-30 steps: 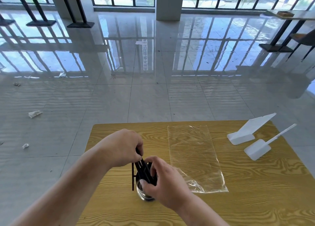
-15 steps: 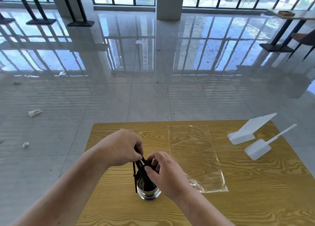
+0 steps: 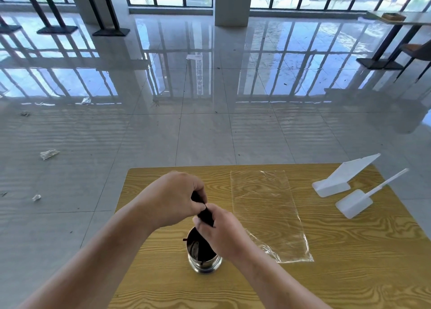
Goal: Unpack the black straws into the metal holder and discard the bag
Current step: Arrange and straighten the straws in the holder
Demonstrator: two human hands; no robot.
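Note:
A bundle of black straws point(image 3: 205, 216) stands tilted in the shiny metal holder point(image 3: 203, 258) on the wooden table point(image 3: 349, 273). My left hand point(image 3: 172, 198) grips the upper end of the bundle. My right hand point(image 3: 224, 231) is closed around the straws just above the holder's rim and hides their lower part. The empty clear plastic bag point(image 3: 265, 213) lies flat on the table to the right of my hands.
Two white plastic stands lie at the table's right side: a slanted sign holder point(image 3: 342, 179) and a flat base with a thin stem point(image 3: 356, 202). Beyond the table is glossy tiled floor with scraps of paper point(image 3: 48, 154) at the left.
The loose straws that splayed out of the holder are now gathered into one tight bundle between both hands. My right hand has slid up from the holder's side onto the straws.

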